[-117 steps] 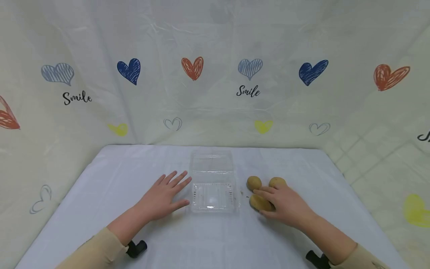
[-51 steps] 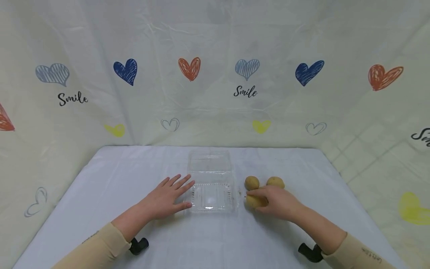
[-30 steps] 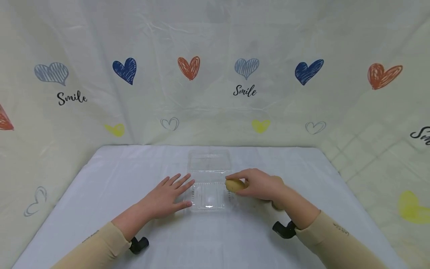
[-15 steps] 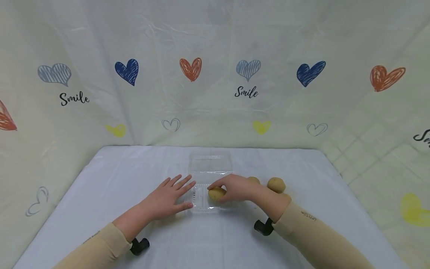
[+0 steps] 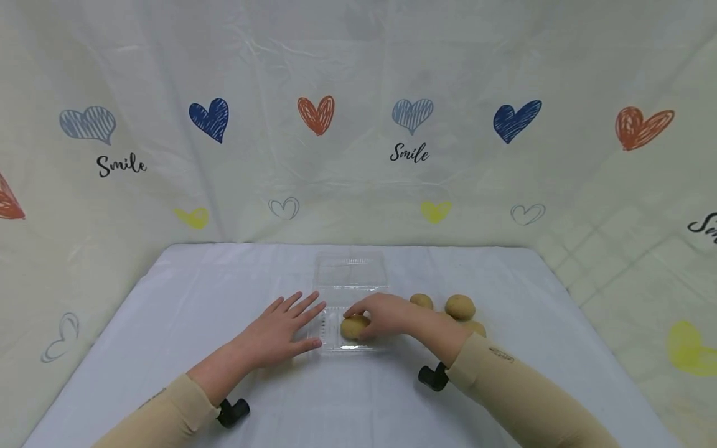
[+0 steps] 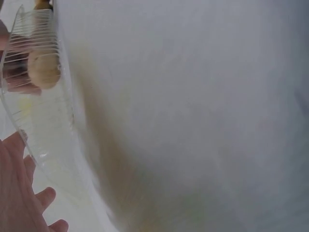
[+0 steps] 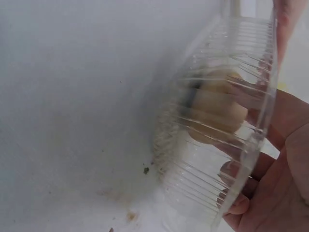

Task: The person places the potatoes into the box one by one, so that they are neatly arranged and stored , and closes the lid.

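Observation:
My right hand (image 5: 386,314) holds a potato (image 5: 354,327) between thumb and fingers, inside the base of a clear plastic clamshell box (image 5: 330,339). In the right wrist view, the held potato (image 7: 217,108) shows through the ribbed wall, with the right hand's curled fingers (image 7: 256,169) behind it. My left hand (image 5: 277,330) lies palm down with fingers spread at the box's left side. In the left wrist view, a fingertip of the left hand (image 6: 19,188) meets the box rim; whether it presses there I cannot tell.
Several potatoes (image 5: 460,307) lie on the white tablecloth (image 5: 347,410) right of the box, partly behind my right forearm. The box's raised lid (image 5: 351,270) extends toward the back. Small dirt specks (image 7: 146,170) dot the cloth. A heart-printed curtain (image 5: 358,174) hangs behind.
My right hand took hold of a potato on the right, lifted it leftward over the box rim and lowered it into the base. The left hand has stayed almost still.

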Demonstrator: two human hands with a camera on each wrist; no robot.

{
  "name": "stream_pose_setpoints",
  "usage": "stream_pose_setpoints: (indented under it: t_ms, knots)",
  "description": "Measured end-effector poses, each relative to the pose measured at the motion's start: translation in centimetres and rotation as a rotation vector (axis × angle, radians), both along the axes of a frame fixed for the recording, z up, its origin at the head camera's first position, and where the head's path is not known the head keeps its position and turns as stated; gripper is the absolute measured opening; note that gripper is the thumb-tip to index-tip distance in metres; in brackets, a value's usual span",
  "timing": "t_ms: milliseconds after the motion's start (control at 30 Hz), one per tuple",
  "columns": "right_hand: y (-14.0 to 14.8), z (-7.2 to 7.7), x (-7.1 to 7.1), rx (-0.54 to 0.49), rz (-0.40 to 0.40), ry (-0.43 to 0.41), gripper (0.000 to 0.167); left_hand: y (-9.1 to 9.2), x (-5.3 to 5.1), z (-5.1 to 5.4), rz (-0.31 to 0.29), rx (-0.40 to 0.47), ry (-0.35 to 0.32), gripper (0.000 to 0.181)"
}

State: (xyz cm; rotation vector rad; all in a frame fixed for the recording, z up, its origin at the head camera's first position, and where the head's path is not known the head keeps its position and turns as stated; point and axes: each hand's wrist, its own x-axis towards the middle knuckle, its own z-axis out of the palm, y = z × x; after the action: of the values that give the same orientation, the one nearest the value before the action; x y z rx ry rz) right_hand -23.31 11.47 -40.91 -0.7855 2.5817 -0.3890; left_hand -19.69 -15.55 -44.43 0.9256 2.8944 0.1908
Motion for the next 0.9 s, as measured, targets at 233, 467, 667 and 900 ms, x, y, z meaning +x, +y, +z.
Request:
stream_pose_setpoints:
  t_ms: [233, 467, 667, 900]
  knots:
    - [0.5, 0.9, 0.2, 0.007, -0.038, 0.006, 0.037, 0.1, 0.2, 0.4, -0.007, 0.033, -0.004, 0.081]
    - [-0.1, 0.5, 0.4, -0.041, -0.041, -0.031, 0.034, 0.2, 0.3, 0.2, -0.004, 0.019, 0.005, 0.086]
    - [-1.1, 0.3, 0.5, -0.069, -0.023, -0.073, 0.032, 0.1, 0.3, -0.1, 0.003, -0.006, 0.016, 0.089]
    - [-2.0, 0.0, 0.5, -0.094, 0.048, -0.057, 0.034, 0.1, 0.4, 0.1, -0.011, 0.018, 0.02, 0.086]
